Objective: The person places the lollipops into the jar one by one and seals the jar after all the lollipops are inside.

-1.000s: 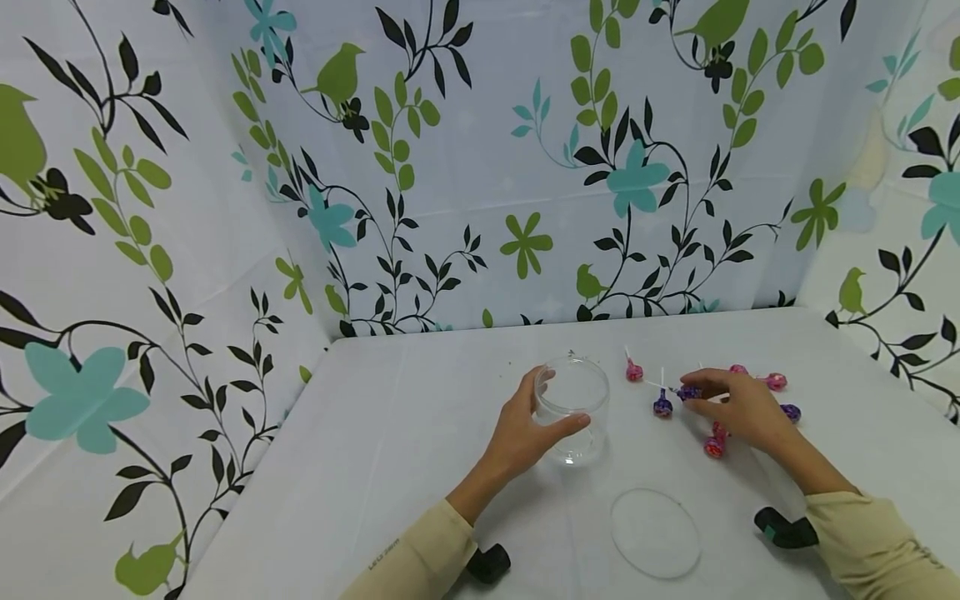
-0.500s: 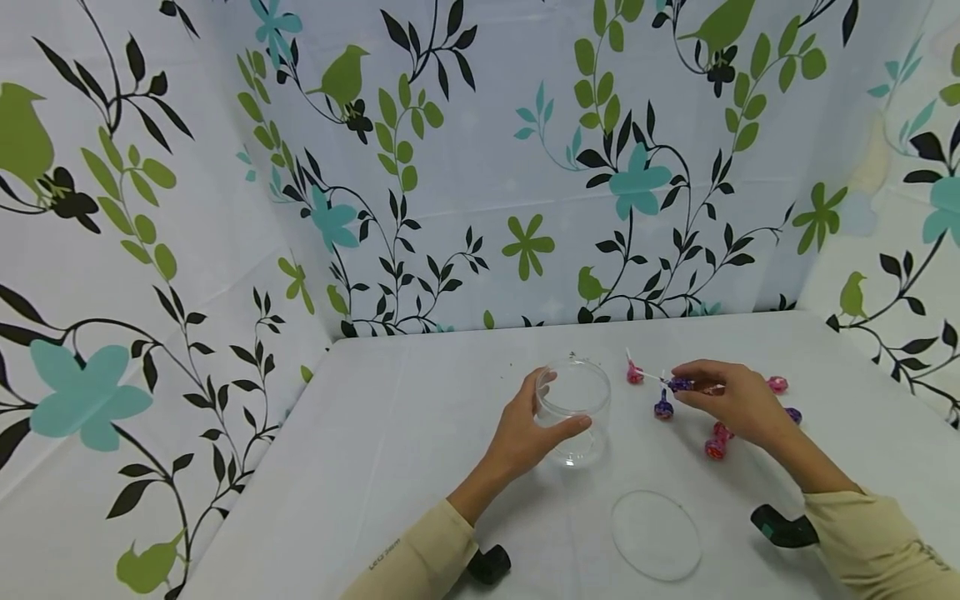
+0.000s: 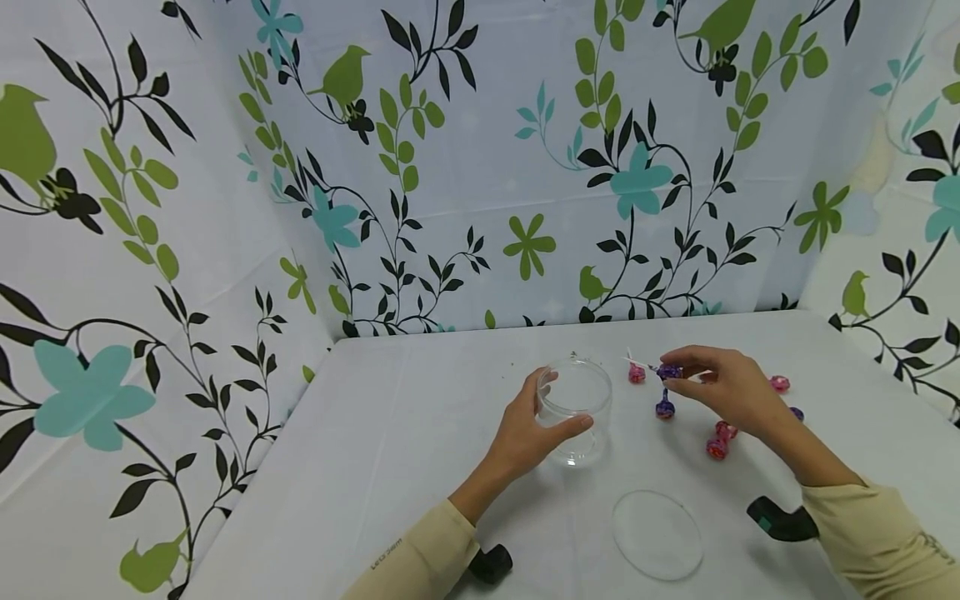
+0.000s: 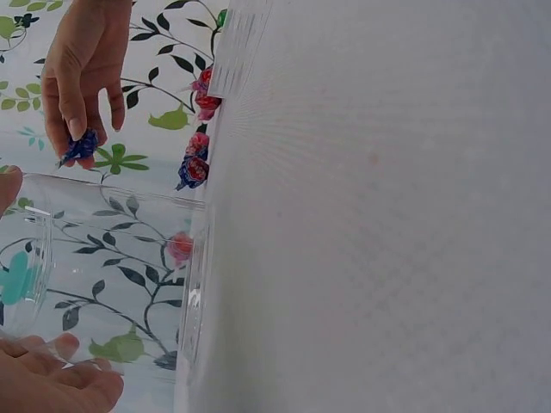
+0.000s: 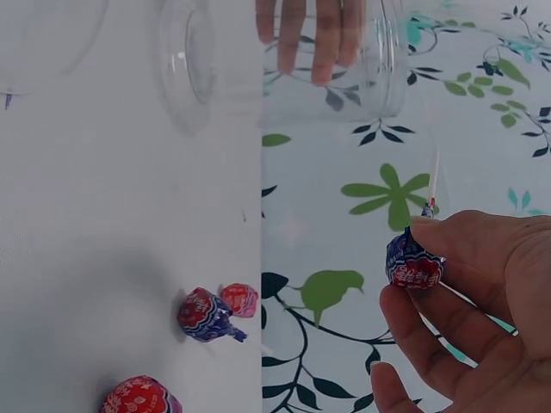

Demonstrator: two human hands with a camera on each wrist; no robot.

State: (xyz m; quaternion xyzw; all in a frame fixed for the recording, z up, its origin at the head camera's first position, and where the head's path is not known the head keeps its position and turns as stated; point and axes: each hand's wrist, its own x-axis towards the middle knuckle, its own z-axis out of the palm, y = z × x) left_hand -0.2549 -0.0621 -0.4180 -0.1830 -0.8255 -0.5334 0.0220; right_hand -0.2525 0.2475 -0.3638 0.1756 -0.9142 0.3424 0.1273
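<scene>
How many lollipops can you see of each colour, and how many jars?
Purple-wrapped ball-shaped lollipops: 3
Pink- or red-wrapped ball-shaped lollipops: 4
Clear cylindrical jar: 1
Total: 8 in the head view. A pinkish bit behind the right hand is too hidden to count.

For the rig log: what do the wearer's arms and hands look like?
Left hand and right hand are bare, no gloves. Left sleeve and right sleeve are beige, each with small dark markings. By them show a left black piece and a right black piece with a green patch.
</scene>
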